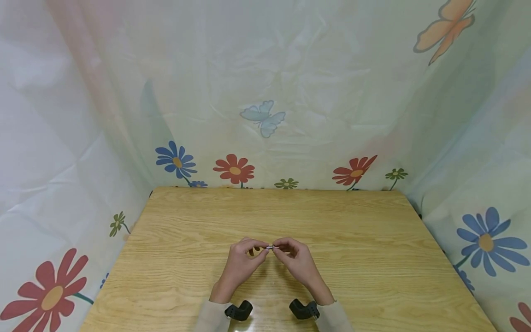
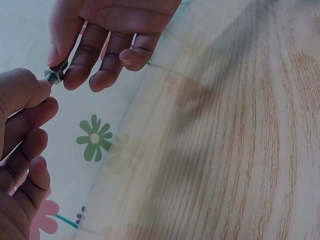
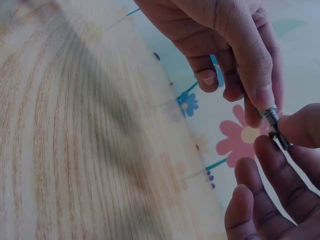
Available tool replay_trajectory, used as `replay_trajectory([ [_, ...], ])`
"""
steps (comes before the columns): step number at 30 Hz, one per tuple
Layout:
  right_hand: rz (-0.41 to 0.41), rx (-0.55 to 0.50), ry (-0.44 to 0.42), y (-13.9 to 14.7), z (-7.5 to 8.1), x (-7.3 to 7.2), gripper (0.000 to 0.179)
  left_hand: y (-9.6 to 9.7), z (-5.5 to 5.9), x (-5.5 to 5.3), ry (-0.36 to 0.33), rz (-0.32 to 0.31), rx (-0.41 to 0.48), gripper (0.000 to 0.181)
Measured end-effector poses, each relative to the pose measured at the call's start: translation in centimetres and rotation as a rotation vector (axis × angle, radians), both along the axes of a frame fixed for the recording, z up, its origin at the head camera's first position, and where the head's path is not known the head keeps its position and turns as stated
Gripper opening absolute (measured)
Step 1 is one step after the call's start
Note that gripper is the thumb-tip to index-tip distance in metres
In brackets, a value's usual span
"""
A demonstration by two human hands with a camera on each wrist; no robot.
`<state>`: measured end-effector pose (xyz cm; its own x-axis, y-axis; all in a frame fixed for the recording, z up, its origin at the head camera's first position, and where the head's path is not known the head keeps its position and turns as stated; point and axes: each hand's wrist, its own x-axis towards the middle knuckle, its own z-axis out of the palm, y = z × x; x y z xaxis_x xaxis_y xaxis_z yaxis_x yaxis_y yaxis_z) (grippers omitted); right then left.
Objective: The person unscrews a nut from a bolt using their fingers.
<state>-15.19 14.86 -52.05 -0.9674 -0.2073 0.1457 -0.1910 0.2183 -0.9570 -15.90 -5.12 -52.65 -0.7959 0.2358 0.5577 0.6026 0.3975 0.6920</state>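
Note:
Above the wooden table (image 1: 186,258), both hands meet over a small metal bolt (image 3: 271,116) with a threaded shaft. My left hand (image 1: 242,262) pinches one end of the bolt between thumb and forefinger, hiding that end. A metal nut (image 2: 54,75) sits partway along the shaft, with thread showing on both sides of it. At the nut, the thumb and forefinger of my right hand (image 1: 299,263) pinch from the other side. The remaining fingers of both hands are loosely bent and hold nothing.
A pale curtain (image 1: 315,115) printed with flowers and butterflies surrounds the back and sides of the table. Black wrist cameras are strapped over the light sleeves, one at the left wrist (image 1: 239,311) and one at the right (image 1: 304,309).

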Motion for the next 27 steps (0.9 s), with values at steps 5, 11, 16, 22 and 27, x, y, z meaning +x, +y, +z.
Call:
replay_trajectory([
  [5,0.009,-0.016,0.025,0.01,0.06,0.06,0.018,-0.04,-0.16,-0.07,0.012,0.002,-0.005,0.011],
  [11,0.02,-0.034,0.056,0.03,0.03,0.01,0.016,-0.08,-0.27,-0.13,0.012,0.001,-0.012,0.012],
  [16,-0.001,-0.044,0.06,-0.06,0.07,0.07,0.022,-0.1,-0.29,-0.21,0.038,-0.003,-0.008,0.011],
  [22,-0.092,0.001,-0.033,-0.25,0.45,0.12,0.02,-0.11,-0.23,-0.26,0.045,-0.004,0.007,0.01],
  [27,-0.108,0.052,-0.053,-0.37,0.38,0.05,0.017,-0.1,-0.32,-0.31,0.045,-0.007,0.01,0.011],
])
